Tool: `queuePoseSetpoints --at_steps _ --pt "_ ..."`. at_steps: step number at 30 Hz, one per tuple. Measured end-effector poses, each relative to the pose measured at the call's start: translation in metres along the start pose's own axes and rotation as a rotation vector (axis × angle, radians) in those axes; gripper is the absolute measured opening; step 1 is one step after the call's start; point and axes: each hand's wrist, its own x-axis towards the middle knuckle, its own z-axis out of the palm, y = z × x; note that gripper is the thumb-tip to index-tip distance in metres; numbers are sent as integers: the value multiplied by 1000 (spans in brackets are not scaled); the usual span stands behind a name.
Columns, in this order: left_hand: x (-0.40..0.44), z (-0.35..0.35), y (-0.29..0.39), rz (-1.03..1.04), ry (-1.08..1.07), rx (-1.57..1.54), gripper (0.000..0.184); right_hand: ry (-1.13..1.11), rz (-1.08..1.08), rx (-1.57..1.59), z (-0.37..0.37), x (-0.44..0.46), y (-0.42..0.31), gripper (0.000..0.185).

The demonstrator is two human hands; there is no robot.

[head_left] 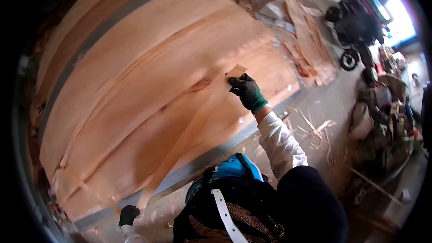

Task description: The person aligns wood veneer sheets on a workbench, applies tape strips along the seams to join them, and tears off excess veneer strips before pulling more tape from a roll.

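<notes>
A long, thin tan strip [180, 146] runs slantwise over the wood veneer sheets [148, 58], from my left hand to my right hand. My right hand [246, 91], in a dark glove with a green cuff, is closed on its upper end above the sheets, and a short flap stands out past the fingers. At the near edge, my left hand [129, 215], also in a dark glove, is closed at the strip's lower end; its fingers are partly hidden. The sheets overlap, with wavy edges and dark cracks. Whether the strip is tape or veneer is unclear.
Grey bands [198, 167] show along the near and far sides of the sheets. Torn veneer scraps [310, 49] lie at the far right, and thin splinters [319, 130] litter the floor. A wheeled vehicle [360, 18] and a cluttered pile [382, 108] stand to the right.
</notes>
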Motion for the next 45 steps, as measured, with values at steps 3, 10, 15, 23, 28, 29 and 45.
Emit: queuePoseSetpoints --at_steps 3,10,15,23,28,29,45 --pt "18 -7 55 -4 -85 2 22 192 -57 -95 -82 -22 -4 12" --pt "51 11 153 251 83 12 18 699 -249 -215 -199 -44 5 31" --pt "34 18 214 280 171 44 17 834 -258 -291 -248 -25 9 55" --pt "25 48 234 335 266 -141 15 936 -223 -582 -263 -2 1 63" --pt "47 70 204 348 380 -180 18 903 -301 -883 -271 5 8 57" --pt "32 64 228 239 409 1 21 823 -458 -740 -290 10 23 57" --pt "27 76 216 101 582 217 17 677 -489 -1069 -259 3 -15 70"
